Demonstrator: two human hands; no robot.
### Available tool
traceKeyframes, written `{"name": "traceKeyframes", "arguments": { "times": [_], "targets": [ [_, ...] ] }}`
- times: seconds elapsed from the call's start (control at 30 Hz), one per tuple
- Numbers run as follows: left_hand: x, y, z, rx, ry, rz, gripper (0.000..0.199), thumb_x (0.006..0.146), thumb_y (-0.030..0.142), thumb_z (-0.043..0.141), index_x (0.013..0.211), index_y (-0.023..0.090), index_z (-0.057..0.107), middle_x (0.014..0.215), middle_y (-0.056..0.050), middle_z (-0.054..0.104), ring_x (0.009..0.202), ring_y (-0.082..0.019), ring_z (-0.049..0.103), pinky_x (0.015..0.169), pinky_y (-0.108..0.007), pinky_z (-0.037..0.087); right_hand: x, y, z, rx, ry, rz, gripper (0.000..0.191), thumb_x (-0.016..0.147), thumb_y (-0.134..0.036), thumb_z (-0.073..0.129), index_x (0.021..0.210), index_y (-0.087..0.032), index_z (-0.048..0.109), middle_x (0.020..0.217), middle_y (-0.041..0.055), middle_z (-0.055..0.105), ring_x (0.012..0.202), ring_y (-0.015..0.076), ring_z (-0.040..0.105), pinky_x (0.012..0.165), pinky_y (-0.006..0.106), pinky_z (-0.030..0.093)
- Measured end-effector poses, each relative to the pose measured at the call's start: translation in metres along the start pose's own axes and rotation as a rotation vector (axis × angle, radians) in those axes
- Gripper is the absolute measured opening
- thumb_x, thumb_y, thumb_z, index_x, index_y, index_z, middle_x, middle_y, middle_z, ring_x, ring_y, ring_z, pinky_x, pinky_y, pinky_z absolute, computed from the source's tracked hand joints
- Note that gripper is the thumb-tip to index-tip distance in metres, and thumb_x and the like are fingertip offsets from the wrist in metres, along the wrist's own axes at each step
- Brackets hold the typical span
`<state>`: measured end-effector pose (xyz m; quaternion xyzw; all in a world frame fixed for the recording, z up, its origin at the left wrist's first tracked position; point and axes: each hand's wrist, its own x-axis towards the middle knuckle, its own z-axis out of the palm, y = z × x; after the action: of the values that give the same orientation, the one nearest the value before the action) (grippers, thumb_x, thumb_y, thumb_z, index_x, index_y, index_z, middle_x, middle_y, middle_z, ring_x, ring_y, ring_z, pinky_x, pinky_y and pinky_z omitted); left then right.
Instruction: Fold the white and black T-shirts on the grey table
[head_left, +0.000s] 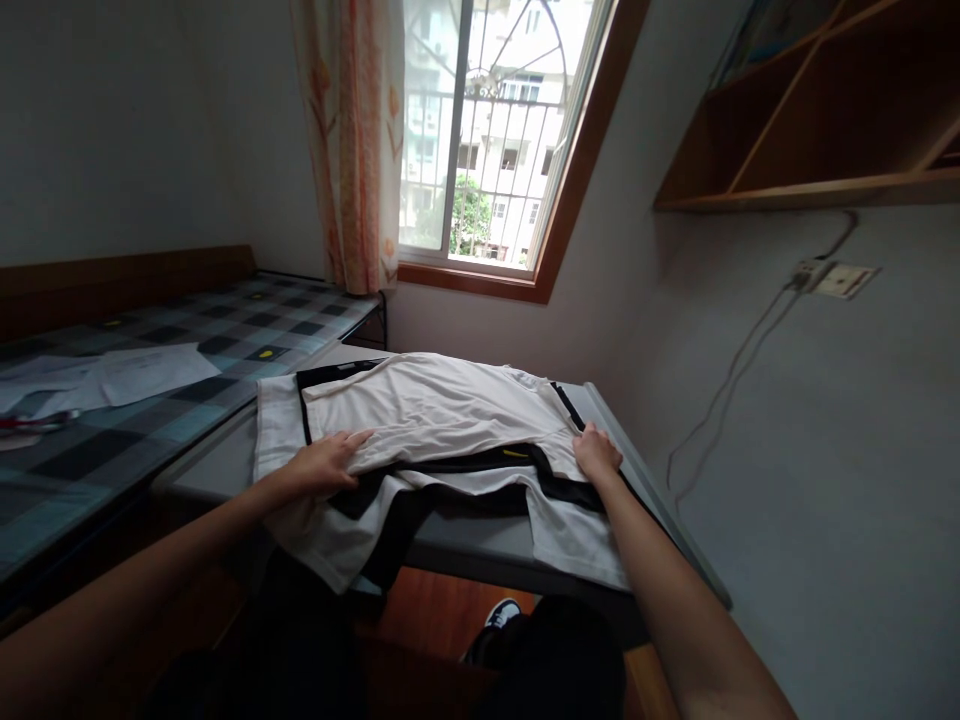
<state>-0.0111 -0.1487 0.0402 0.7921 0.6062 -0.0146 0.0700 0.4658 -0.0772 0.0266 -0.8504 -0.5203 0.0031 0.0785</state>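
Observation:
A white shirt with black panels lies spread sideways across a grey table, its fabric wrinkled. My left hand is at the left part of the shirt, fingers and thumb gripping the cloth near its lower edge. On the opposite side, my right hand is closed on the cloth, fingers curled into it. A small yellow mark shows on a black strip near the middle. White and black parts of the garment hang over the table's near edge at the left.
At the left stands a bed with a checked mattress, papers lying on it. A window and patterned curtain are behind the table. To the right are a wall socket with cords and a wooden shelf.

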Motion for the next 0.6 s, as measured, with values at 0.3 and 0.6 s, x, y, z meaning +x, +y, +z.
{"name": "traceKeyframes", "arguments": {
  "times": [0.3, 0.6],
  "targets": [
    [0.016, -0.011, 0.011, -0.122, 0.203, 0.059, 0.071, 0.077, 0.012, 0.055, 0.146, 0.028, 0.041, 0.141, -0.007, 0.053, 0.128, -0.025, 0.049, 0.106, -0.037, 0.039, -0.003, -0.001, -0.002, -0.013, 0.007, -0.011, 0.038, 0.093, -0.024, 0.033, 0.124, -0.013, 0.053, 0.119, 0.0192, 0.059, 0.11, 0.0309, 0.061, 0.086, 0.041, 0.046],
    [0.104, -0.029, -0.005, -0.139, 0.236, 0.134, 0.057, 0.087, 0.023, 0.051, 0.143, 0.028, 0.046, 0.137, -0.008, 0.055, 0.119, -0.027, 0.055, 0.098, -0.035, 0.044, -0.005, 0.007, 0.0, 0.024, -0.029, 0.037, 0.038, 0.093, -0.027, 0.034, 0.123, -0.015, 0.054, 0.12, 0.0186, 0.06, 0.109, 0.0314, 0.062, 0.087, 0.043, 0.047]
  ]
}}
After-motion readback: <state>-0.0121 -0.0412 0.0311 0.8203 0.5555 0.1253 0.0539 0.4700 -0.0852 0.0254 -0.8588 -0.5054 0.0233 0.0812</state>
